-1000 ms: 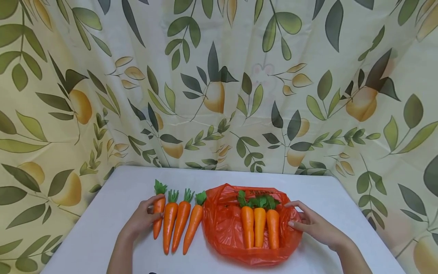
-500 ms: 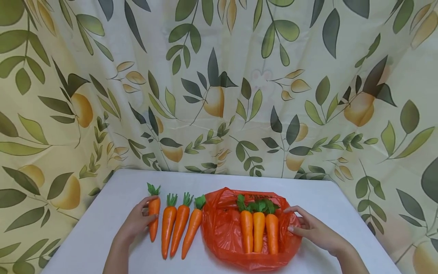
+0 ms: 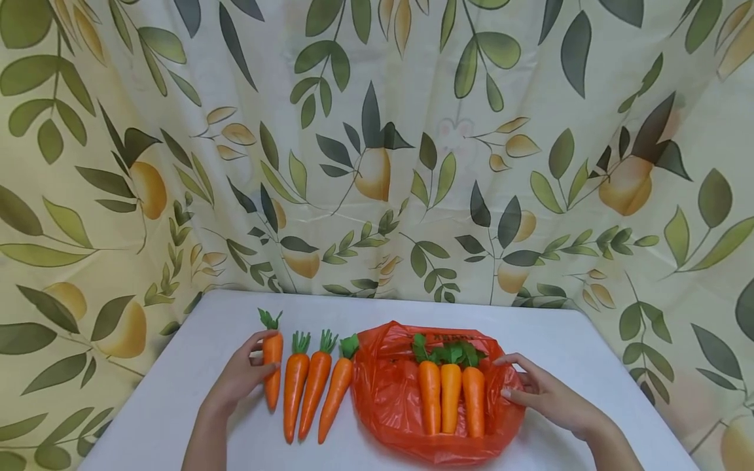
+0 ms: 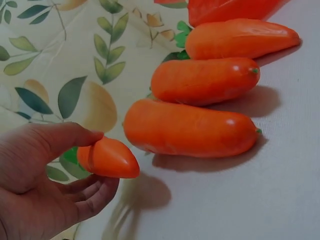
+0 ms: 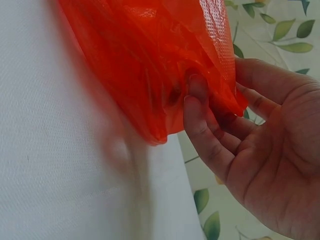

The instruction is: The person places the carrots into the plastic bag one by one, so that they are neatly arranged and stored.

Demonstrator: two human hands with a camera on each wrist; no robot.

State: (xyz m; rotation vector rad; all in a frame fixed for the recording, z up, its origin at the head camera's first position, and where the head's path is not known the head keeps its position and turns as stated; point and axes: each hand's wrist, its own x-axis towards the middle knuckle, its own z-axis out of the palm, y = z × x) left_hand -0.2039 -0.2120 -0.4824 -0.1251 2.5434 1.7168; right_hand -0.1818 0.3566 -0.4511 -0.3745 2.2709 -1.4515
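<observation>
My left hand [image 3: 240, 373] grips an orange carrot with a green leafy top [image 3: 272, 361] at the left of the table, thumb on one side and fingers on the other. In the left wrist view its shadow falls apart from it, so it is off the cloth. Beside it lie three more carrots [image 3: 296, 392] in a row, tops toward the back. A red plastic bag [image 3: 389, 399] stands open to their right, with three carrots [image 3: 450, 396] side by side in its mouth. My right hand [image 5: 270, 135] pinches the bag's right edge between thumb and fingers.
A white table [image 3: 548, 356] carries everything. Behind it and at both sides hangs a curtain [image 3: 377, 248] printed with leaves and fruit. The bag's left side reaches close to the nearest loose carrot [image 3: 337, 392].
The carrot in my left hand has shifted slightly left, widening the gap to the row. My right hand stays at the bag's edge, and the head view has shifted slightly.
</observation>
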